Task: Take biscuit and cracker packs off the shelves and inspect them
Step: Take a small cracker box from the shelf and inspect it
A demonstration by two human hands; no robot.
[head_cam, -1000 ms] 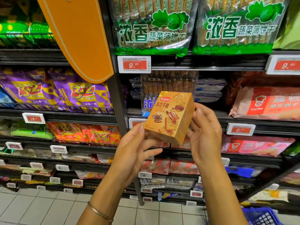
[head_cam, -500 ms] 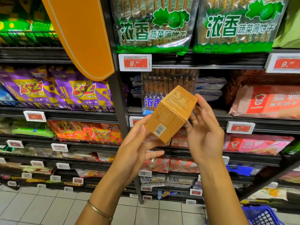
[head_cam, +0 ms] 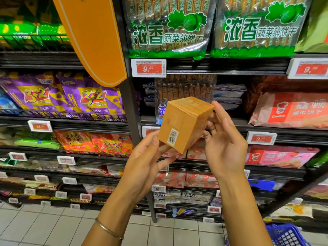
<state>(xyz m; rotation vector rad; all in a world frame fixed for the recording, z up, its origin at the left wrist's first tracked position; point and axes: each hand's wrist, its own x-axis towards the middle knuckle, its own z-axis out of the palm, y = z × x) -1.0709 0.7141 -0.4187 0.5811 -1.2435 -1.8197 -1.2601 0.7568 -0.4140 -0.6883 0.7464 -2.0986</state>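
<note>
1. You have one pack off the shelves: the orange biscuit box [head_cam: 184, 125] is in the air between your two hands, in front of the shelf post, touching no shelf.
2. Your right hand [head_cam: 225, 144] grasps it. The fingers [head_cam: 220, 112] curl over the box's top right edge and behind its right face, with the thumb low on the near side.
3. Your left hand [head_cam: 147, 162] takes the lower left corner, which sits between thumb and forefinger. Your other left fingers are under the box, and it's hard to tell whether they press or only prop it.
4. The inspection looks to be in progress. The box is tilted, its barcode [head_cam: 172, 137] faces you just beside your left thumb, and a panel of small print lies on top, near your right fingertips. The faces turned towards your right palm are hidden from view.
5. What's probably left for this box is to finish looking it over and then put it down.
6. Most of the task is ahead of you. The green cracker bags [head_cam: 166, 32] hang well above your fingers. The purple packs [head_cam: 90, 98] sit off beyond your left fingers. The red packs [head_cam: 291, 110] lie beyond your right fingers. All of these are on their shelves, unhandled.
7. The blue basket [head_cam: 287, 235] is low, below your right forearm.
</note>
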